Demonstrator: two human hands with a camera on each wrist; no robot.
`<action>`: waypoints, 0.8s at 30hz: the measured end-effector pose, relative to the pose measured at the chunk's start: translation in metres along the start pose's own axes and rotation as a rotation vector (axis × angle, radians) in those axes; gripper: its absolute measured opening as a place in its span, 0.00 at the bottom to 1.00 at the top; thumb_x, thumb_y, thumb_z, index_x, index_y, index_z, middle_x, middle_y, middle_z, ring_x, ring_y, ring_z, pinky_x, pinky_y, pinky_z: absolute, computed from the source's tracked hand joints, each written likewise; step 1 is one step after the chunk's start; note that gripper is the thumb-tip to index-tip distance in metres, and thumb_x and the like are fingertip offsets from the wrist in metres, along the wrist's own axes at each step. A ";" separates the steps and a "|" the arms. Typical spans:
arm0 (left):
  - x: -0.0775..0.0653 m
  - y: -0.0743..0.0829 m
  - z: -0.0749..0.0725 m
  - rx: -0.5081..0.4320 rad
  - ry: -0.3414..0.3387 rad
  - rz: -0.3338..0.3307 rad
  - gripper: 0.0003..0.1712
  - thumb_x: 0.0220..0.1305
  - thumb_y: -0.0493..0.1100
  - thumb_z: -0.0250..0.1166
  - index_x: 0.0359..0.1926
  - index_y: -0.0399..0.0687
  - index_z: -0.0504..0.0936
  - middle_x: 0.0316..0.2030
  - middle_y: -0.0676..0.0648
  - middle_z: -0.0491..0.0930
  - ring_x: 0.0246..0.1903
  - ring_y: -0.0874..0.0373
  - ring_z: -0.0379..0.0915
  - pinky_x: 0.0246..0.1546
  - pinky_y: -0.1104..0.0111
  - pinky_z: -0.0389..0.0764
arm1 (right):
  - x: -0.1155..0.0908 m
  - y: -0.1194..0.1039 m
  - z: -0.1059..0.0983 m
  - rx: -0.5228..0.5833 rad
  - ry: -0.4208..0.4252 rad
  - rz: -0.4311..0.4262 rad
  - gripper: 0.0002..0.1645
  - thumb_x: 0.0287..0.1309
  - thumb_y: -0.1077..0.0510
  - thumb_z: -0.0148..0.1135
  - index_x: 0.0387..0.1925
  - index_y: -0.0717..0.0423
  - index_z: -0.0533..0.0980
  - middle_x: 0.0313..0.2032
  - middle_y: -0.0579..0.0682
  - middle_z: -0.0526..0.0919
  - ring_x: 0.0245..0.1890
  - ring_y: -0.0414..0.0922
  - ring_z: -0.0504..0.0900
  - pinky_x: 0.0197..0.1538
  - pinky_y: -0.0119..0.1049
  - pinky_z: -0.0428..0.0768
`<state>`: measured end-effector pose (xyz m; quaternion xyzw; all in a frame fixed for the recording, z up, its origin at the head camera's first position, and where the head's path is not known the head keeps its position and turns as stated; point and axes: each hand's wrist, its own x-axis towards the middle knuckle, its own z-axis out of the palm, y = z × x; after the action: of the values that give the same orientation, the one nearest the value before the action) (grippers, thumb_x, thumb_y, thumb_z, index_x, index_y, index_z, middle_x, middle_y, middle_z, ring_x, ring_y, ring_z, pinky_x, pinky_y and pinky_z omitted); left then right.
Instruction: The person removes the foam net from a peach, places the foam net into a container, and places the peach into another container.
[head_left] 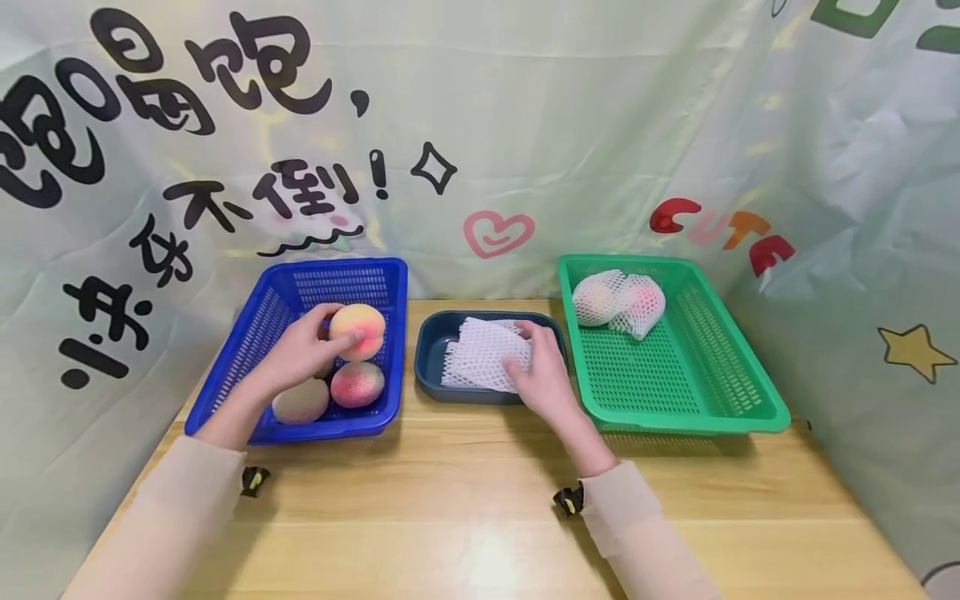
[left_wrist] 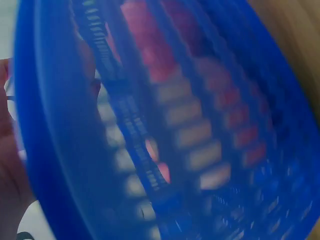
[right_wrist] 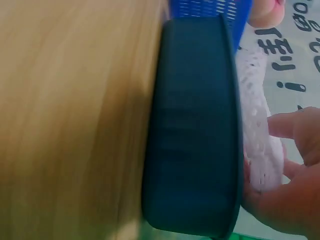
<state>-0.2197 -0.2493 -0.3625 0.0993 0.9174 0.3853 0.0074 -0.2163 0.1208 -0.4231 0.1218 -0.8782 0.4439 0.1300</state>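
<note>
My left hand [head_left: 298, 357] holds a yellow-and-pink peach [head_left: 358, 329] above the blue basket [head_left: 400, 350]. Under it in that basket lie a redder peach [head_left: 357, 386] and a pale round fruit [head_left: 302, 402], with another partly hidden by the hand. White foam fruit nets [head_left: 483, 357] lie stacked in a dark teal tray [head_left: 431, 387]. At their right side, my right hand [head_left: 545, 372] pinches the netting between thumb and fingers. In the left wrist view the basket's wall [left_wrist: 65, 150] covers most of the scene, blurred, and only part of the hand shows.
On the right stands a green basket [head_left: 682, 425], with two net-wrapped peaches [head_left: 641, 304] at its back left. All the containers rest on a wooden table [head_left: 450, 500]. A printed cloth [head_left: 495, 108] hangs behind and along the sides.
</note>
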 end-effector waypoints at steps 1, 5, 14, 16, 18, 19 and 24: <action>0.005 -0.003 -0.002 0.010 -0.020 0.008 0.43 0.73 0.61 0.64 0.73 0.37 0.65 0.61 0.34 0.76 0.58 0.41 0.76 0.55 0.50 0.79 | 0.000 0.001 0.001 -0.041 -0.002 -0.010 0.36 0.62 0.64 0.69 0.70 0.60 0.67 0.61 0.64 0.71 0.61 0.61 0.71 0.64 0.58 0.71; 0.020 -0.015 -0.009 0.051 -0.086 0.046 0.40 0.75 0.59 0.62 0.74 0.36 0.65 0.65 0.34 0.73 0.64 0.39 0.71 0.65 0.43 0.71 | -0.001 0.004 0.006 -0.189 0.031 -0.086 0.37 0.56 0.67 0.74 0.65 0.59 0.70 0.61 0.64 0.69 0.62 0.64 0.66 0.64 0.58 0.68; 0.035 -0.030 -0.009 0.157 -0.227 -0.050 0.45 0.77 0.66 0.53 0.76 0.35 0.61 0.69 0.29 0.69 0.70 0.33 0.63 0.70 0.39 0.62 | -0.004 0.008 0.010 -0.327 0.132 -0.386 0.13 0.54 0.75 0.69 0.34 0.56 0.80 0.40 0.57 0.75 0.42 0.58 0.72 0.47 0.51 0.74; 0.036 -0.030 -0.007 0.172 -0.241 -0.062 0.46 0.78 0.67 0.51 0.77 0.33 0.59 0.71 0.28 0.66 0.71 0.31 0.61 0.71 0.39 0.60 | -0.005 0.009 0.010 -0.317 0.094 -0.394 0.11 0.59 0.75 0.66 0.34 0.56 0.82 0.38 0.54 0.76 0.41 0.55 0.75 0.46 0.48 0.78; 0.036 -0.030 -0.005 0.172 -0.243 -0.079 0.47 0.79 0.67 0.48 0.77 0.32 0.56 0.72 0.27 0.64 0.72 0.30 0.59 0.71 0.39 0.60 | -0.007 0.009 0.010 -0.307 0.044 -0.360 0.10 0.64 0.71 0.64 0.37 0.55 0.84 0.40 0.52 0.78 0.41 0.53 0.78 0.45 0.46 0.80; 0.036 -0.030 -0.004 0.172 -0.240 -0.086 0.47 0.79 0.67 0.46 0.77 0.31 0.56 0.71 0.26 0.64 0.72 0.30 0.59 0.71 0.38 0.60 | -0.007 0.010 0.010 -0.306 0.017 -0.339 0.09 0.67 0.69 0.63 0.39 0.54 0.85 0.41 0.51 0.79 0.43 0.52 0.79 0.45 0.47 0.81; 0.034 -0.036 0.005 0.212 -0.193 -0.134 0.49 0.79 0.69 0.41 0.75 0.29 0.58 0.69 0.24 0.66 0.69 0.28 0.60 0.70 0.37 0.60 | -0.011 0.012 0.009 -0.325 -0.155 -0.276 0.12 0.75 0.56 0.58 0.51 0.52 0.85 0.51 0.51 0.83 0.53 0.53 0.81 0.55 0.51 0.81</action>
<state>-0.2590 -0.2644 -0.3892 0.0746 0.9526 0.2735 0.1109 -0.2108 0.1216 -0.4404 0.2519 -0.9206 0.2639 0.1393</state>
